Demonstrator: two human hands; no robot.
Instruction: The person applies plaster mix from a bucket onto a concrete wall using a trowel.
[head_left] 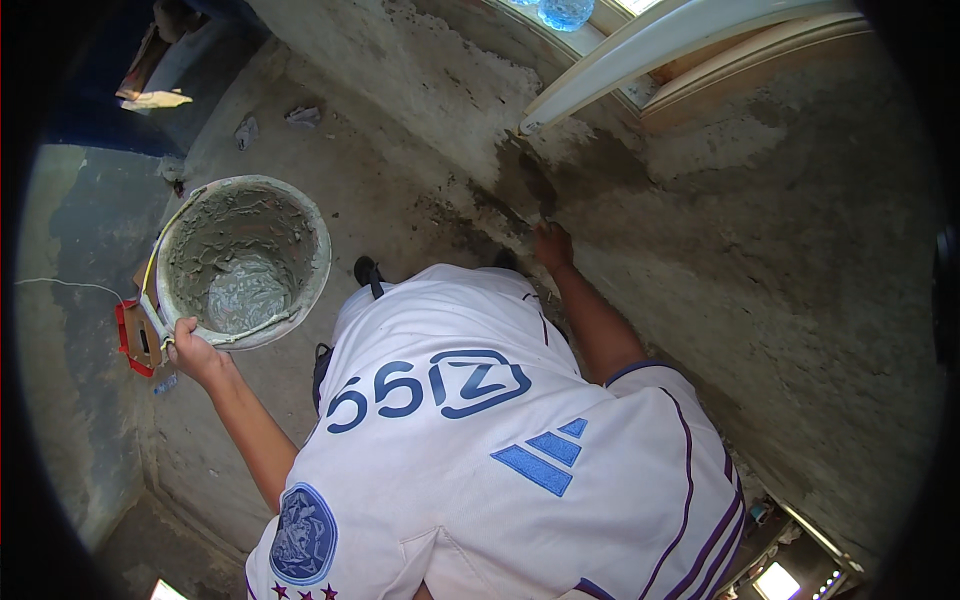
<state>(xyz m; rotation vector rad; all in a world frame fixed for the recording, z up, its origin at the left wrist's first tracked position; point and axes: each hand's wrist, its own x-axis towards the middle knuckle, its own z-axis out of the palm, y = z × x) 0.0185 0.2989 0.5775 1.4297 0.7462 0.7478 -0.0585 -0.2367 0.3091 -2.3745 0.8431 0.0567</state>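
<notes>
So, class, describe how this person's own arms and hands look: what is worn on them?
Both forearms are bare, and the left hand and right hand wear no gloves. The short sleeves belong to a white shirt; the right sleeve has dark purple piping, and a blue round badge sits near the left one.

Looking straight down: left hand (190, 350) grips the rim of a grey bucket (240, 258) smeared with wet mortar, tipped above the floor (330, 190). Right hand (552, 246) presses a trowel (530, 185) against the rough wall (780, 250), on a dark damp patch just under the white window frame (650, 45)
</notes>
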